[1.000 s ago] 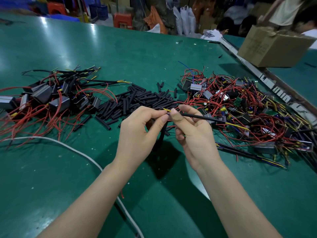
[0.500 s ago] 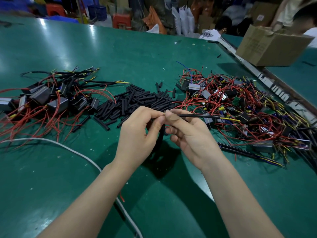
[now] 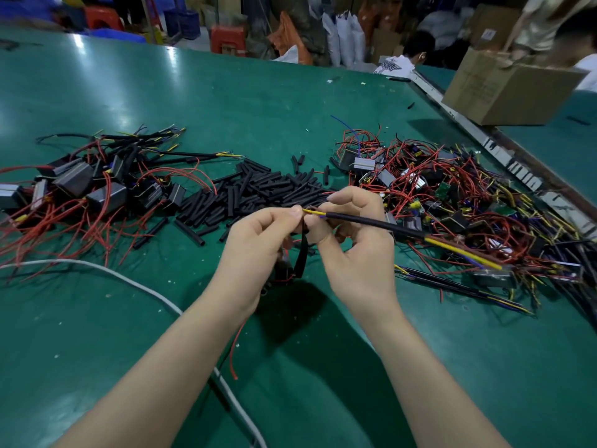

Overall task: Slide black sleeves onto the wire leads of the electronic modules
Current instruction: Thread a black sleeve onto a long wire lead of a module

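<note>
Since a second ago, slid further along the wires (image 3: 458, 252) toward the heap on the right: black sleeve (image 3: 371, 222), with yellow and purple wire tips (image 3: 314, 213) now poking out at its near end, pinched by left hand (image 3: 258, 244), right hand (image 3: 358, 250) gripping behind.

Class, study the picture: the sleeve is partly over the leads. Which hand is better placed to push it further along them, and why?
Probably the right hand: its fingers hold the black sleeve. The left hand pinches the yellow lead tips, anchoring them.
</note>
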